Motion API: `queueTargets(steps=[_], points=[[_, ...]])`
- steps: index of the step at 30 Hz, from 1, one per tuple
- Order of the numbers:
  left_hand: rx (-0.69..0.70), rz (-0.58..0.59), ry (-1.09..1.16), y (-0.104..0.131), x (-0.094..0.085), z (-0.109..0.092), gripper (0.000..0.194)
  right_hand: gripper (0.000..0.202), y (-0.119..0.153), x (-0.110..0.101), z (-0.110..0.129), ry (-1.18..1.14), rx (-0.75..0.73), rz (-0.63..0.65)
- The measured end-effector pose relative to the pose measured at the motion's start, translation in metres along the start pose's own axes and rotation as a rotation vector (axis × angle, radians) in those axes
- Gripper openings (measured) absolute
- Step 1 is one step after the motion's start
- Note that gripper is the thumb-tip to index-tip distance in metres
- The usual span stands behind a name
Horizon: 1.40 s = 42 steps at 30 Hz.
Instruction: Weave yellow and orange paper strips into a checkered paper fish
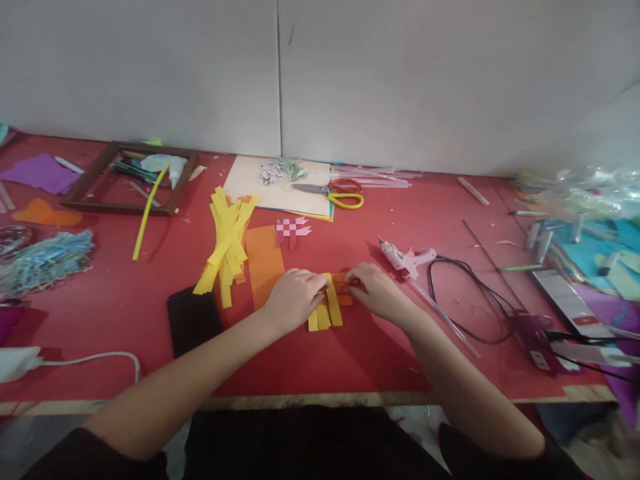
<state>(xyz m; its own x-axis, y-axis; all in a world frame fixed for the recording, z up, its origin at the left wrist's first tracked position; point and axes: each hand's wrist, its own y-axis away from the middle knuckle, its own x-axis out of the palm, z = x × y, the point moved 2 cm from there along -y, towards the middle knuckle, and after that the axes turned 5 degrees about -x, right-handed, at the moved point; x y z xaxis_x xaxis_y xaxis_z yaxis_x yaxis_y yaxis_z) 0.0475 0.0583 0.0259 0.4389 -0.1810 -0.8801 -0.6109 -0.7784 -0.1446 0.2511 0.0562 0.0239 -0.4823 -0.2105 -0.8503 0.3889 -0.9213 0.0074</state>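
Yellow paper strips [333,308] stand upright across orange paper strips [342,279] in front of me, the two colours laid crosswise. My left hand [296,299] is closed on the yellow strips from the left, its fingertips partly hiding them. On the other side, my right hand [376,292] pinches the right end of an orange strip. An orange paper sheet [265,257] lies just beyond my left hand. Past it sits a small pink-and-white woven paper fish [291,229]. A heap of loose yellow strips [227,243] is to the left.
A pink glue gun [407,260] with its black cable [457,337] lies to the right. Scissors [333,192] rest on pale paper sheets [245,180] at the back. A black phone-like slab [193,321] sits beside my left forearm. A wooden frame [75,197] holds tools.
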Motion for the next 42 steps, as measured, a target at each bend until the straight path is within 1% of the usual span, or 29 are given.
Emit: queueTargets(steps=[8, 13, 16, 19, 23, 27, 32, 34, 37, 42], points=[[-0.001, 0.022, 0.032, -0.001, 0.002, 0.002, 0.01, 0.011, -0.002, -0.006, 0.01, -0.075, 0.048, 0.021], [-0.008, 0.019, 0.065, -0.001, 0.003, 0.004, 0.017, 0.013, -0.004, -0.01, 0.012, -0.139, 0.101, 0.055], [-0.021, 0.014, 0.091, 0.0, 0.005, 0.004, 0.024, 0.019, -0.007, -0.014, 0.012, -0.107, 0.123, 0.084], [-0.053, 0.009, 0.126, 0.001, 0.006, 0.005, 0.028, 0.019, -0.007, -0.015, 0.014, -0.069, 0.111, 0.095], [-0.101, 0.006, 0.171, 0.0, 0.008, 0.006, 0.029, 0.022, -0.006, -0.013, 0.016, -0.035, 0.099, 0.094], [-0.117, 0.017, 0.196, 0.0, 0.007, 0.006, 0.032, 0.025, -0.005, -0.01, 0.017, -0.03, 0.115, 0.079], [-0.12, 0.041, 0.211, 0.0, 0.006, 0.005, 0.038, 0.042, -0.005, -0.004, 0.026, -0.039, 0.17, 0.048], [-0.125, 0.046, 0.219, 0.0, 0.007, 0.005, 0.039, 0.037, -0.005, -0.001, 0.029, -0.091, 0.214, 0.027], [-0.138, 0.049, 0.236, -0.001, 0.008, 0.006, 0.041, 0.02, -0.006, 0.004, 0.028, -0.184, 0.276, -0.001], [-0.151, 0.057, 0.275, -0.002, 0.007, 0.006, 0.039, 0.017, -0.008, 0.005, 0.023, -0.318, 0.334, -0.011]])
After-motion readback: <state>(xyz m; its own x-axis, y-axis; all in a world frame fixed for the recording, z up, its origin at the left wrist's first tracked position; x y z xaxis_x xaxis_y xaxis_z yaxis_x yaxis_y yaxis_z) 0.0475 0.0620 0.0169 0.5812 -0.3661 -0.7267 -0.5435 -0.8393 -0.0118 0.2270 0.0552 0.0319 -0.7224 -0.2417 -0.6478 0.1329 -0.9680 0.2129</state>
